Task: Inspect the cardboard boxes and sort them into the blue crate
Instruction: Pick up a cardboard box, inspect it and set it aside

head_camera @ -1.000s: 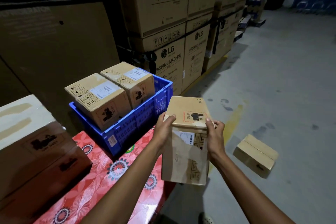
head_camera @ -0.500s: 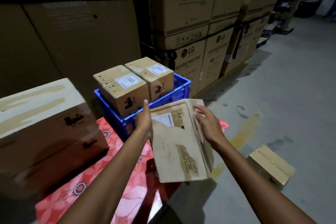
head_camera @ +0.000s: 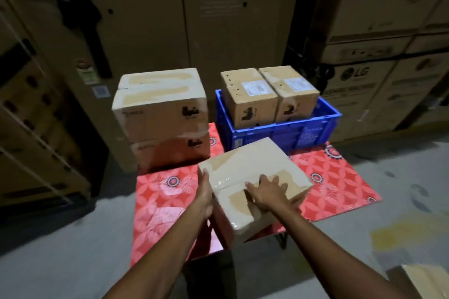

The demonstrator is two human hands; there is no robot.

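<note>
Dim scene; motion blur throughout, strongest at bowed wide-angle edges; glare on the glossy red patterned table cover (head_camera: 155,204); deep shadow at left

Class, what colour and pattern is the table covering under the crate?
Red with pale floral shapes and dark round medallions on the table covering, seen in the head view.
</note>
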